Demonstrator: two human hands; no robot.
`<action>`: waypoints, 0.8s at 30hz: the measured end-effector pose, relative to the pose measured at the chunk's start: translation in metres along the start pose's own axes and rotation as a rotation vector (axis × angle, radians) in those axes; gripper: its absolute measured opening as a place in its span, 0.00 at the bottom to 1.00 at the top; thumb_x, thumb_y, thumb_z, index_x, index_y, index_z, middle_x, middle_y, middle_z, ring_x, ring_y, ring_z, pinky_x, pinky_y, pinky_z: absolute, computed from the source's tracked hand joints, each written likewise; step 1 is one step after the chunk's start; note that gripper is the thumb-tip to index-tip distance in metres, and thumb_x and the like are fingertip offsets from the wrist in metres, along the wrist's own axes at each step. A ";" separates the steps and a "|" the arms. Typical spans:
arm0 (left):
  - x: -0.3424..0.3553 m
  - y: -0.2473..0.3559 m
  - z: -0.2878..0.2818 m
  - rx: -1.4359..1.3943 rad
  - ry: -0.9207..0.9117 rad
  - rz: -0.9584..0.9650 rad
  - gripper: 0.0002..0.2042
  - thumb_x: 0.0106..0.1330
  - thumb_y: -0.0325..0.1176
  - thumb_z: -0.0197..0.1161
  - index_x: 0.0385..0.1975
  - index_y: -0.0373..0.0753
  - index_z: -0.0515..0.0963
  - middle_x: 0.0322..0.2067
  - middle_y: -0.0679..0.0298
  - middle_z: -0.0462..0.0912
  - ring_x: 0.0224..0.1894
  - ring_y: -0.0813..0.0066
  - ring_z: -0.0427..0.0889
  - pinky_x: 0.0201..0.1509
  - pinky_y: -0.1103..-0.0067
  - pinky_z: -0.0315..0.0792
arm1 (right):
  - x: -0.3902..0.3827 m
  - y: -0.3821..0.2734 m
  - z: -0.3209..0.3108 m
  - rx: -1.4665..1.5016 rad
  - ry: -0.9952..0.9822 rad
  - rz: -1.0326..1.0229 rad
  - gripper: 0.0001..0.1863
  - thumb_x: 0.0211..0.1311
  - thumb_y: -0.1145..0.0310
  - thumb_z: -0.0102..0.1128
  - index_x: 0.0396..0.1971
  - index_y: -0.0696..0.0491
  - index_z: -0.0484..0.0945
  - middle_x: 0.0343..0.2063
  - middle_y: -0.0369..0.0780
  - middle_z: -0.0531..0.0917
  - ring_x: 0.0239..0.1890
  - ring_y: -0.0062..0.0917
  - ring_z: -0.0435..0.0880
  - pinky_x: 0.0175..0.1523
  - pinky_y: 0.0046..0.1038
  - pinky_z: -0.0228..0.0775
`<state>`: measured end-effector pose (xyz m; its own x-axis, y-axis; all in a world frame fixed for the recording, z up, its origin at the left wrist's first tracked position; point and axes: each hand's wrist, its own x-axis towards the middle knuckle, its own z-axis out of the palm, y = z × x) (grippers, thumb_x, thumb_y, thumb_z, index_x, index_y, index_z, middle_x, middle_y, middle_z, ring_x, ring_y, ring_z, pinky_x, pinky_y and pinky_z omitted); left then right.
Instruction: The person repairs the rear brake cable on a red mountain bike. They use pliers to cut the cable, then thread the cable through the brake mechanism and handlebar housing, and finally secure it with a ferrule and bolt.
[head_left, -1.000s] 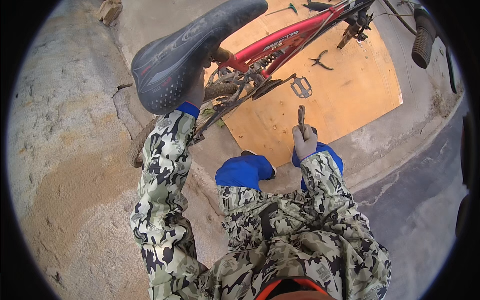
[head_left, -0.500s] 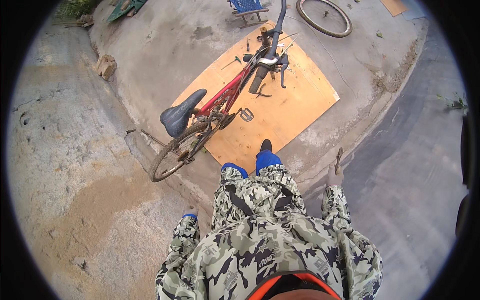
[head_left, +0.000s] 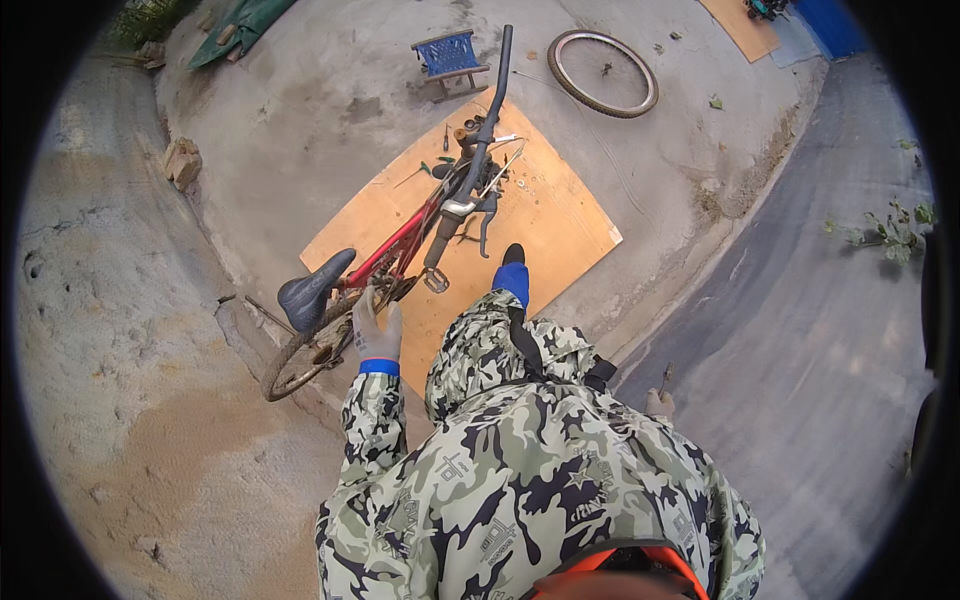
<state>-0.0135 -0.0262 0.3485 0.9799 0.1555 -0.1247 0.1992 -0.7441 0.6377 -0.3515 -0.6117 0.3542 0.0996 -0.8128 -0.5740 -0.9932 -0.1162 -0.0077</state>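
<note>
My left hand (head_left: 376, 336), in a pale glove, is raised beside the black saddle (head_left: 305, 292) and rear of the red bicycle (head_left: 386, 246), fingers apart; whether its fingertips touch the bike is unclear. The bicycle, without a front wheel, rests over a plywood board (head_left: 560, 240), its rear wheel (head_left: 275, 375) past the board's left edge and its handlebar (head_left: 490, 115) upward in view. A pedal (head_left: 436, 280) shows right of the saddle. My right hand (head_left: 660, 404), low by my right side, is closed on a thin metal tool (head_left: 667, 375), too small to identify.
Small tools (head_left: 445, 140) lie on the board. Beyond it are a blue folding stool (head_left: 443, 55), a loose wheel (head_left: 553, 72), a green sheet (head_left: 228, 32) and another board (head_left: 738, 25). Broken blocks (head_left: 182, 163) lie left, a leafy plant (head_left: 890, 230) right. My foot (head_left: 512, 256) is on the board.
My left hand left the saddle, dropped to my side, and is now raised toward the bike's rear. My right hand moved outward to my side with the tool. My view widened onto the yard.
</note>
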 end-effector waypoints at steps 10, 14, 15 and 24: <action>0.140 0.181 0.231 0.370 -0.235 0.029 0.31 0.64 0.44 0.67 0.66 0.41 0.69 0.60 0.54 0.76 0.65 0.51 0.72 0.64 0.55 0.69 | 0.253 -0.202 -0.094 0.270 0.045 -0.295 0.15 0.61 0.57 0.68 0.30 0.55 0.82 0.20 0.35 0.79 0.24 0.21 0.75 0.34 0.31 0.70; 0.129 0.167 0.257 0.572 -0.206 -0.069 0.24 0.67 0.38 0.63 0.63 0.45 0.72 0.64 0.59 0.74 0.69 0.55 0.68 0.69 0.57 0.65 | 0.323 -0.243 -0.101 0.279 0.073 -0.384 0.13 0.62 0.60 0.69 0.29 0.56 0.82 0.17 0.32 0.77 0.21 0.17 0.70 0.27 0.30 0.64; 0.127 0.161 0.253 0.547 -0.140 -0.019 0.24 0.68 0.38 0.63 0.63 0.45 0.72 0.64 0.59 0.73 0.70 0.55 0.67 0.70 0.57 0.64 | 0.332 -0.246 -0.100 0.246 0.032 -0.391 0.13 0.61 0.60 0.69 0.28 0.56 0.82 0.17 0.32 0.77 0.21 0.18 0.71 0.28 0.29 0.65; 0.101 0.086 0.207 0.799 0.027 -0.208 0.20 0.66 0.34 0.63 0.60 0.47 0.77 0.64 0.62 0.75 0.70 0.54 0.67 0.68 0.54 0.65 | 0.362 -0.274 -0.104 0.131 0.010 -0.283 0.19 0.58 0.57 0.66 0.38 0.59 0.85 0.27 0.45 0.87 0.31 0.31 0.84 0.42 0.38 0.75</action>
<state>0.1041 -0.2091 0.2333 0.9241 0.3488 -0.1558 0.3308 -0.9347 -0.1302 -0.0365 -0.9338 0.2338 0.3731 -0.7643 -0.5259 -0.9252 -0.2646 -0.2719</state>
